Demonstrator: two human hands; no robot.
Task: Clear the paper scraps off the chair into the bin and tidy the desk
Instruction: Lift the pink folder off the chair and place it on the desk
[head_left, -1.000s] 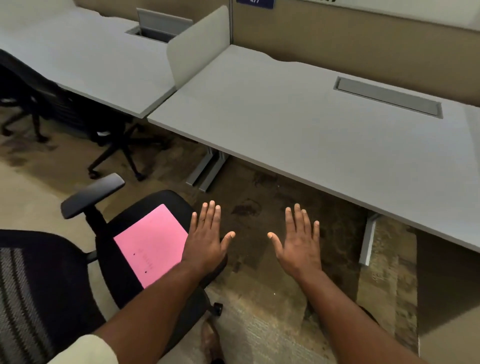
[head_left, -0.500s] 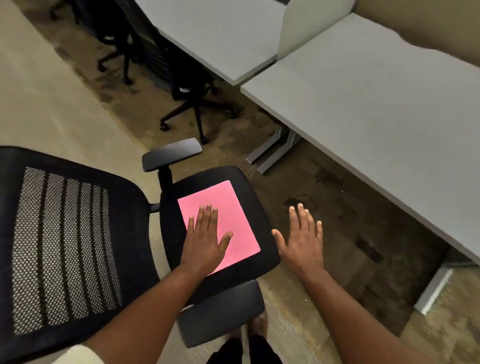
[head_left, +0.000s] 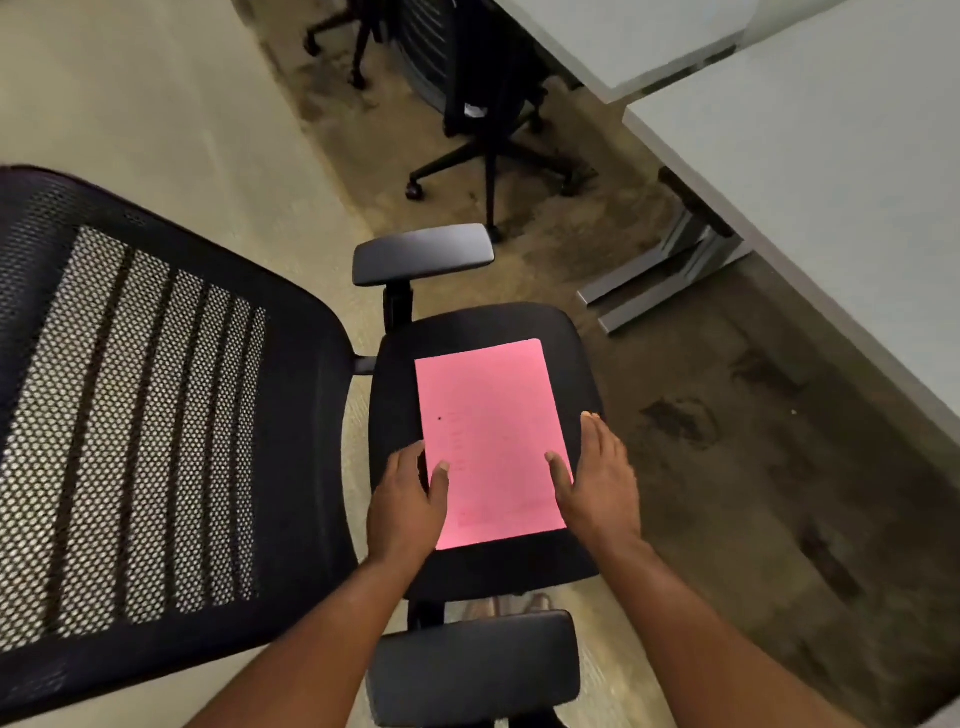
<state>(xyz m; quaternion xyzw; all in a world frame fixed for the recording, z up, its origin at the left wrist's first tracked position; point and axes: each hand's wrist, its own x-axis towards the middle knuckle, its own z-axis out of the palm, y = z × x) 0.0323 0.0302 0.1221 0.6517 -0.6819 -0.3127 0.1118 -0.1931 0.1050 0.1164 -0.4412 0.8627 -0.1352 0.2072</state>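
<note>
Underfoot, mottled carpet beneath desk.

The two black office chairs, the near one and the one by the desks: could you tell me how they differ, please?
The near black mesh-backed office chair stands out in the open; the far black office chair is tucked by the grey desk. The near chair bears a pink paper sheet between both hands; the far chair shows no such sheet. Both are black.
</note>
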